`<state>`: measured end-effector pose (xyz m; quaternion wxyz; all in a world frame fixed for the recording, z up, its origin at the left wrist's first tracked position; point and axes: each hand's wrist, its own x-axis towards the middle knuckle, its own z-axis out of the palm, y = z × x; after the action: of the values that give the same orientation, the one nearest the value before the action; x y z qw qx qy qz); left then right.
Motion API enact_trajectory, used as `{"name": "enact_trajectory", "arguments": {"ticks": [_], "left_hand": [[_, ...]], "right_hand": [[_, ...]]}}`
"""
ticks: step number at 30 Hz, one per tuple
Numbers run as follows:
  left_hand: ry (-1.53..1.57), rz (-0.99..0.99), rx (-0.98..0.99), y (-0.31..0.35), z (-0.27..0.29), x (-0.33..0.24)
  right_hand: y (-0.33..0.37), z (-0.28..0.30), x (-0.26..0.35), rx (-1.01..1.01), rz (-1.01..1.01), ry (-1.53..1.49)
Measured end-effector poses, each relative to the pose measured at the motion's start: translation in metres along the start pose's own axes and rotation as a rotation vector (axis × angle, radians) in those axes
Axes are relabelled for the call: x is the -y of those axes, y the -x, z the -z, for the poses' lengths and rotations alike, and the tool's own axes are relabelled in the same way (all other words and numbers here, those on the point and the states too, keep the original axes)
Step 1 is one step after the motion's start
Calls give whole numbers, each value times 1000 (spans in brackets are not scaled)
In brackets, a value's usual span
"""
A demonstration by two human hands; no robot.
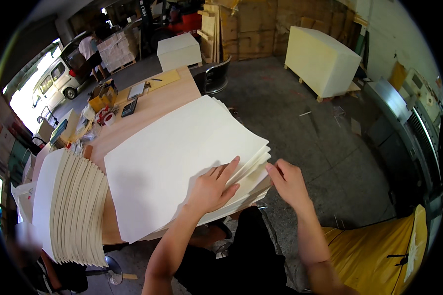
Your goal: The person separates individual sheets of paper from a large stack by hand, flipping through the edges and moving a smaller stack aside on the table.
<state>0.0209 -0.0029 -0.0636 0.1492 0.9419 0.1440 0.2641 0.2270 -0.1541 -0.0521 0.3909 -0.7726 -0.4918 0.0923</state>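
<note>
A stack of large white paper sheets (167,142) lies on the wooden table in front of me, its right-hand corners fanned slightly apart. My left hand (212,188) rests on the stack near its right front edge, fingers spread, the palm down. At the right corner, my right hand (286,181) pinches the edge of some sheets between thumb and fingers. How many sheets it holds I cannot tell. To the left, a second, thicker pile of white sheets (74,209) is staggered in several bundles and overhangs the table's front.
The wooden table (147,105) carries a calculator (129,107), a clipboard (136,90) and tape rolls (108,119). A chair (216,76) stands beyond its far right side. Wrapped pallet stacks (322,61) sit on the floor behind. Machinery (403,118) is at right, yellow fabric (379,248) lower right.
</note>
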Motion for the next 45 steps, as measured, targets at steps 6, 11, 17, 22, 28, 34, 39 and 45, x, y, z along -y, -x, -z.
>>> {"name": "enact_trajectory", "arguments": {"ticks": [6,11,17,22,28,34,39,45], "left_hand": [[177,-51,-46,-3,0,1],[263,23,-8,0,-2,6],[174,-16,6,-3,5,-1],[173,-1,20,-2,6,-3],[290,15,30,-3,5,4],[280,23,65,-3,8,3],[156,28,29,-4,4,-5],[134,-43,48,-1,4,1]], "right_hand": [[-11,-31,0,13,-323,-1013],[-15,-30,-4,78,-205,-699],[-19,-25,-1,144,-350,-1188],[-19,-26,-3,152,-364,-1193],[-17,-26,-10,175,-357,-1168],[-14,-23,-15,167,-292,-1182],[-13,-41,-21,-18,-58,-580],[-21,-26,-1,142,-364,-1184]]}}
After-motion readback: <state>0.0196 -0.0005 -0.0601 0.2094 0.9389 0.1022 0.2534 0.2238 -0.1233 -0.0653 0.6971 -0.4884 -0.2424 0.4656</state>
